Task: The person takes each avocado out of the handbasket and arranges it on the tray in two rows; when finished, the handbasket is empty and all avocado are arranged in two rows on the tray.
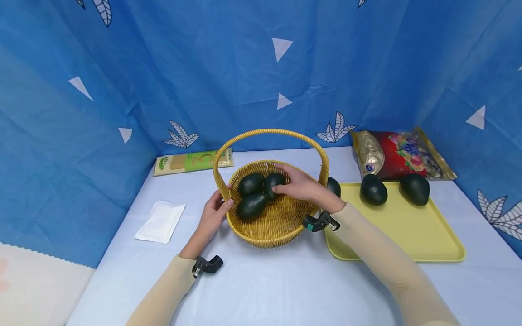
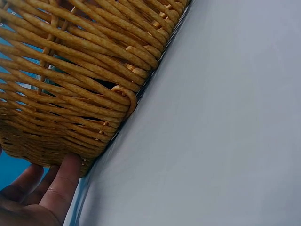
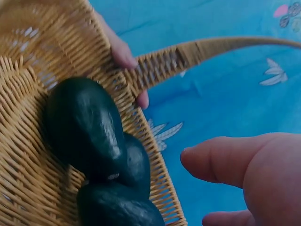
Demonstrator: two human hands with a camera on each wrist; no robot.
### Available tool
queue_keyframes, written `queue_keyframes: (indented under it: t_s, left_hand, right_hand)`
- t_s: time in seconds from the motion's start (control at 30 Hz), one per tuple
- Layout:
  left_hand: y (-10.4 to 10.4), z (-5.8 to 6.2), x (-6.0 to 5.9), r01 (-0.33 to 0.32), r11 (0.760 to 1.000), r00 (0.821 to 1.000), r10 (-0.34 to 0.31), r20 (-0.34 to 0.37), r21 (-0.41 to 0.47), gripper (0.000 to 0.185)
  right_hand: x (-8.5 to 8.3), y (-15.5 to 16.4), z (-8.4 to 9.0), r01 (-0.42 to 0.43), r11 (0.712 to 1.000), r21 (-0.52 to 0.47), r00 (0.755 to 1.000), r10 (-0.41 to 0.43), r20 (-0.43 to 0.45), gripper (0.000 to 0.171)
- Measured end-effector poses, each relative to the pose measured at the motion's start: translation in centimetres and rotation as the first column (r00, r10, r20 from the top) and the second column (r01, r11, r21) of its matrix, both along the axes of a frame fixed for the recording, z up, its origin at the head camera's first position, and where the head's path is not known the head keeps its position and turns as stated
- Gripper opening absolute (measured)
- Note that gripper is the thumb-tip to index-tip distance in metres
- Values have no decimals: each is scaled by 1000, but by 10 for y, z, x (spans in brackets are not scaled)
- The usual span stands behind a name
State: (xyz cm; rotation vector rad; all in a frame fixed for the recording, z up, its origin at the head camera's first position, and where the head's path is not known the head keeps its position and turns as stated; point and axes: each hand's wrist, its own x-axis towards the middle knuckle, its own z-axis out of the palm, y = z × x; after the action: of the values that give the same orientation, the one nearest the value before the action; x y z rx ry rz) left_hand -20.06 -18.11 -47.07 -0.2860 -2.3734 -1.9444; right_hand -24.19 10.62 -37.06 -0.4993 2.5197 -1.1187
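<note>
A wicker basket with a tall arched handle stands on the table. Three dark green avocados lie in it: a back one, a front one and a right one. At the basket's left side my left hand holds the rim by the handle's foot, thumb over the edge and fingers against the outer weave. My right hand hovers over the right avocado with thumb and fingers spread. In the right wrist view its thumb is straight, and nothing shows between thumb and fingers.
Right of the basket lies a yellow tray with more avocados, one partly hidden behind the handle and arm. A red and gold bag lies behind it. Back left is a noodle packet; a white packet lies left.
</note>
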Motion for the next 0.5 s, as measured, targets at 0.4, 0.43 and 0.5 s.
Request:
queue_keyframes:
  t_s: [0.4,0.43,0.5]
  left_hand:
    - [0,3,1,1,1000,1000,-1,11,3,51]
    - [0,3,2,3,1000,1000,-3,12,5,51]
    - [1,3,2,6,1000,1000,-6,17,5,51]
  right_hand:
    - [-22,-20,-13,-6,986,170,1000,7,-4,66]
    - [-22,-20,-14,-10,984,180,1000,12,-8,64]
    - [-23,-20,-16,-25,980,196,1000,27,-11,59]
